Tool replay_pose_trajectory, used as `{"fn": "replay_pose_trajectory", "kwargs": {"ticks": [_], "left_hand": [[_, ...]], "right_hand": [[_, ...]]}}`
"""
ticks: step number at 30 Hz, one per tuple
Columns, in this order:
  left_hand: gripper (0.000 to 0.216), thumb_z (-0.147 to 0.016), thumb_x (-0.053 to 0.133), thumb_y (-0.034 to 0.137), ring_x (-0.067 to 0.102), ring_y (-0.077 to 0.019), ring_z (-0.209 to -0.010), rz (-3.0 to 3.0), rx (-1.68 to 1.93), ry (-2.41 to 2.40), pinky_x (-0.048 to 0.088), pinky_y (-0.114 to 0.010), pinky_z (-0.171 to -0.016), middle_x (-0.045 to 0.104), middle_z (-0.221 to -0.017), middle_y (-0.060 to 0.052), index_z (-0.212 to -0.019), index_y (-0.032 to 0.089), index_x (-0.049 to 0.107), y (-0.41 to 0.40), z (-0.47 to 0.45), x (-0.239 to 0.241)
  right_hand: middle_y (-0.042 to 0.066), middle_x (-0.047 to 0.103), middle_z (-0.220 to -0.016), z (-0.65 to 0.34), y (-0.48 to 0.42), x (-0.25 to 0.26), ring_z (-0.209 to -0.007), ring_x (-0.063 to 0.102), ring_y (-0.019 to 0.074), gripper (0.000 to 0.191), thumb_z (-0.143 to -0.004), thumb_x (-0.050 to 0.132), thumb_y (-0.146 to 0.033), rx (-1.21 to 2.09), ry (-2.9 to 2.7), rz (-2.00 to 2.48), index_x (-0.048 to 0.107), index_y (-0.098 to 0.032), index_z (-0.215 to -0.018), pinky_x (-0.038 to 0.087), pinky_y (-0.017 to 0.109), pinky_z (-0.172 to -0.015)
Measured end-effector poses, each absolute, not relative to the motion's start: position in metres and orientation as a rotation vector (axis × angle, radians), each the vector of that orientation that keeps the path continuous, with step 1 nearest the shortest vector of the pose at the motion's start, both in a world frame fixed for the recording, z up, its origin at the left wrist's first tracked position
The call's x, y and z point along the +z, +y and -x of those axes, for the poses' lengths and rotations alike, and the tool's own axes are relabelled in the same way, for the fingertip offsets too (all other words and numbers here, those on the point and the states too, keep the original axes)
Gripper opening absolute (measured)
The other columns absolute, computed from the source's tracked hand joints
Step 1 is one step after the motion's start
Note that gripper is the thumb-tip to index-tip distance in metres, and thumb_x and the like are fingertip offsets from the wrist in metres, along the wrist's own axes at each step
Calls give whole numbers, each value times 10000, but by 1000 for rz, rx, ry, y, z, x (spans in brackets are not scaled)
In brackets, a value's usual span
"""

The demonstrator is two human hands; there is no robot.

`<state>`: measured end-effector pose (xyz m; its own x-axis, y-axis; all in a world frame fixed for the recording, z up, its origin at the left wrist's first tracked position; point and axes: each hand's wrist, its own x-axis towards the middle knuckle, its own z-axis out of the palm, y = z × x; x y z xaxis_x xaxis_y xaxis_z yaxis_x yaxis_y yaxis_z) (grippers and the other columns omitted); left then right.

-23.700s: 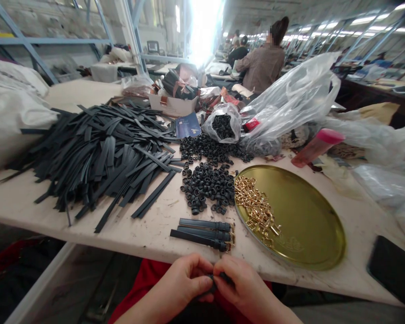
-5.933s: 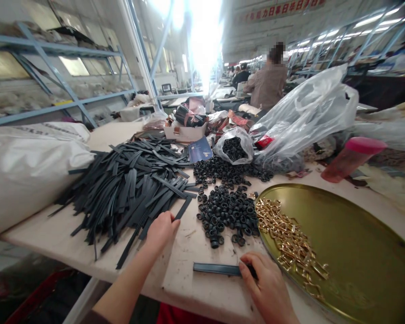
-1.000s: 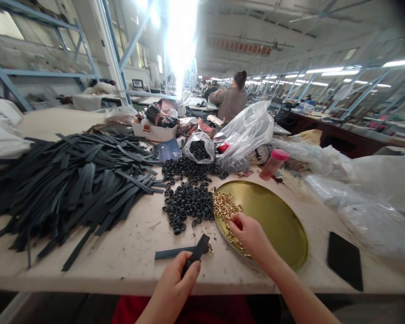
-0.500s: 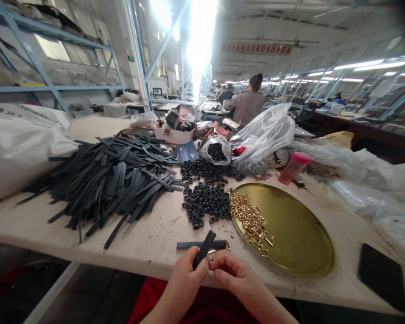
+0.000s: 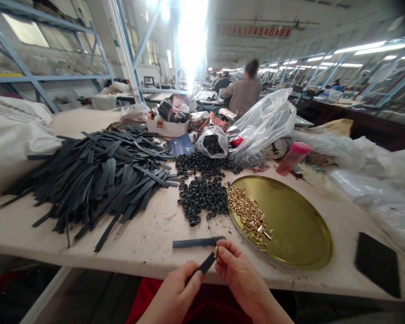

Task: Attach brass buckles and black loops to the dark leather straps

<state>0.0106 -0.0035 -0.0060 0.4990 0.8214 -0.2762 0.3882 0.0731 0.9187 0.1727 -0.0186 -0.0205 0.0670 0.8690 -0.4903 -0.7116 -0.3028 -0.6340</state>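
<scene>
At the table's front edge my left hand (image 5: 186,283) is closed on a dark strap (image 5: 207,263), which slants up toward the right. My right hand (image 5: 234,265) pinches a small gold buckle (image 5: 217,253) at the strap's upper end. Whether the strap passes through the buckle is hidden by my fingers. Just beyond my hands a finished-looking strap with a buckle (image 5: 192,243) lies flat on the table. Black loops (image 5: 202,195) are heaped behind it. Several gold buckles (image 5: 246,211) lie on the left side of a round gold tray (image 5: 297,225).
A large pile of dark straps (image 5: 104,175) covers the table's left side. Behind the loops stand an open bag of loops (image 5: 212,143) and a clear plastic bag (image 5: 263,126). A pink-lidded jar (image 5: 293,158) and a black flat slab (image 5: 377,264) are at the right. A person (image 5: 245,90) sits farther back.
My hands have moved slightly apart, and the strap now tilts lower toward the right. The right fingers have turned up around the buckle. The whole view has shifted a little.
</scene>
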Motion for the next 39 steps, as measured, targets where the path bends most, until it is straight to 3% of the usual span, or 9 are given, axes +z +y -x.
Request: {"fn": "replay_pose_trajectory", "kwargs": {"ticks": [5,9,16,19,23,26,31,35,39], "left_hand": [[276,-864,369,333,507,-144,-712,-1652,362,1084,357,-222,-655,587,-754,2,-797,164,576,1,-20,0],[215,-837,439,344,497,-141,-732,-1546,401,1071,374,-219,-662,581,-799,-9,-849,153,536,3,-28,-7],[253,-807,419,408,328,-74,-431,-1259,425,1028,268,-186,-430,404,-494,76,-732,170,464,4,-34,-16],[245,-748,458,421,286,-55,-361,-1139,425,1024,219,-183,-392,416,-450,84,-697,182,444,5,-37,-13],[233,-712,456,430,261,-45,-305,-1053,358,1078,174,-183,-354,452,-450,86,-692,202,407,4,-39,-13],[188,-746,437,366,354,-67,-383,-1209,404,1146,254,-185,-404,483,-498,66,-662,203,394,-1,-37,-12],[174,-783,440,292,465,-111,-582,-1508,377,1158,340,-207,-544,527,-593,26,-656,175,458,-10,-30,10],[208,-767,495,344,426,-87,-499,-1469,336,1078,301,-185,-476,518,-525,44,-657,171,459,-15,-24,20],[258,-718,532,401,358,-62,-362,-1318,393,1075,231,-168,-370,487,-442,68,-650,193,395,-11,-21,8]], "right_hand": [[-58,575,-603,-161,-23,-35,-507,479,48,244,-619,754,-284,1614,-146,967,649,-187,-816,376,154,-486],[-31,607,-659,-152,-31,-42,-554,494,85,229,-643,725,-335,1566,-355,1073,640,-176,-785,390,197,-530],[-38,542,-613,-154,-32,-38,-563,465,98,245,-737,614,-413,1523,-498,1164,582,-170,-756,379,215,-548],[-41,513,-601,-155,-31,-35,-549,449,100,255,-770,564,-429,1551,-541,1165,550,-174,-757,375,220,-535],[-21,524,-641,-156,-36,-37,-601,471,123,233,-806,514,-401,1263,-857,1343,546,-184,-726,381,232,-564],[-10,544,-677,-158,-40,-38,-634,490,137,178,-771,564,-359,1070,-1047,1423,553,-191,-714,383,237,-582],[-54,480,-562,-165,-40,-27,-525,438,106,264,-682,644,-399,1420,-867,1323,493,-185,-652,349,221,-512],[-70,451,-520,-162,-47,-19,-486,394,79,284,-675,661,-391,1621,-758,1188,474,-178,-657,311,208,-494],[-53,465,-567,-160,-49,-14,-537,403,84,305,-702,637,-427,1554,-946,1155,484,-168,-653,317,207,-518]]}}
